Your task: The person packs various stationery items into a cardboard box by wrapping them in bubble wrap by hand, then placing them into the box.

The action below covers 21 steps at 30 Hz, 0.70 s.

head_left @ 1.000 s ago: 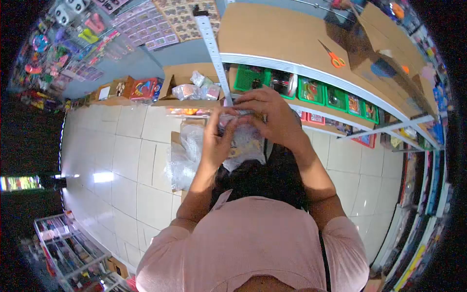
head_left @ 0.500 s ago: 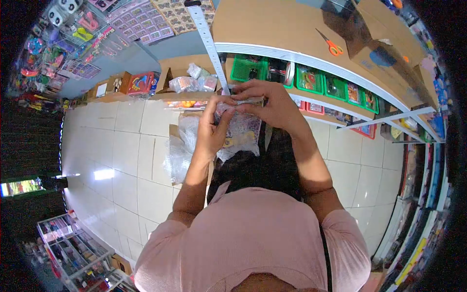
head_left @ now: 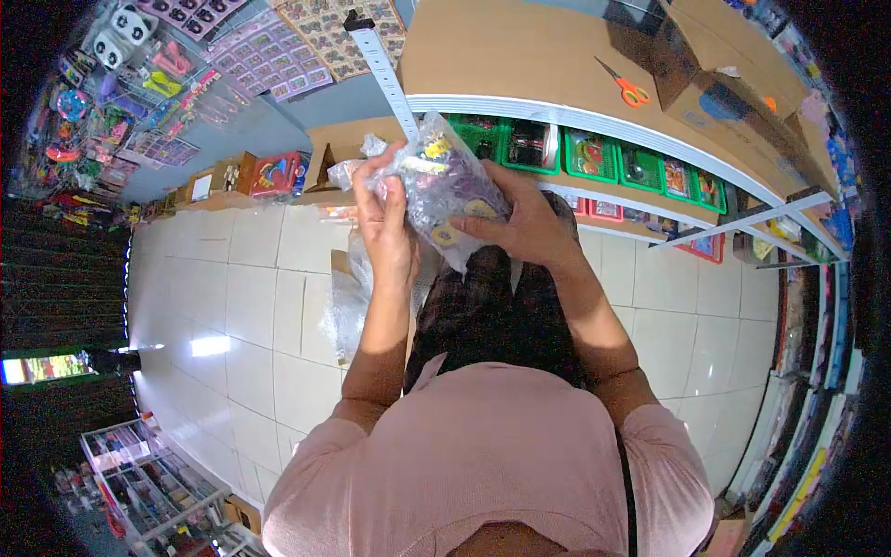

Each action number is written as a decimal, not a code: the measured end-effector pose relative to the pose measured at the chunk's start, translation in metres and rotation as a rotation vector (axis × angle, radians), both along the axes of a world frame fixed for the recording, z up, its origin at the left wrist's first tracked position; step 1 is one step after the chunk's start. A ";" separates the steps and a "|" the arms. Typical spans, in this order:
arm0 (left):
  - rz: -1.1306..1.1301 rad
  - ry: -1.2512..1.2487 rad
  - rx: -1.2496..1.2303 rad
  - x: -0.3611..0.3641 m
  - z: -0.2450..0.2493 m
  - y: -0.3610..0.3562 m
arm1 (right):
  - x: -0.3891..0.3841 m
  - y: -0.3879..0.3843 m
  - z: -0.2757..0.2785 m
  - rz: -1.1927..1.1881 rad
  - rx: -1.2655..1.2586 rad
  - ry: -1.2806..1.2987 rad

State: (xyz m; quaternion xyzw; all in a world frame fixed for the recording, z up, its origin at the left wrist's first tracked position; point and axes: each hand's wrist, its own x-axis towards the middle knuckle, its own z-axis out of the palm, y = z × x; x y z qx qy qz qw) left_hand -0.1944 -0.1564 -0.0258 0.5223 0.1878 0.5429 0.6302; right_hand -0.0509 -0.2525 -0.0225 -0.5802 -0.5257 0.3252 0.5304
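Crinkled clear plastic package with purple and yellow contents [head_left: 453, 186] is clamped at its left edge by left hand [head_left: 388, 234] and lower right by right hand [head_left: 535, 225], held tilted before brown-topped, white-edged shelf [head_left: 510, 51], two-sided support probably needed since it looks floppy.

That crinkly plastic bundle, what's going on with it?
A person in a pink top is holding the clear plastic bundle, left grip on one side and right grip on the other, with the right thumb across the front. Yellow and purple colours show through the plastic. Orange-handled scissors lie on the brown shelf, away from both hands.
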 end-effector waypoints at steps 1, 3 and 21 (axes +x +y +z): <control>0.014 0.038 -0.020 0.002 0.001 0.000 | -0.001 -0.001 0.009 -0.060 -0.028 -0.077; -0.082 0.053 -0.169 0.000 0.004 -0.008 | -0.008 -0.001 0.031 -0.175 -0.082 -0.238; 0.114 0.223 -0.712 -0.058 -0.150 0.124 | -0.001 -0.011 -0.002 0.144 -0.067 -0.432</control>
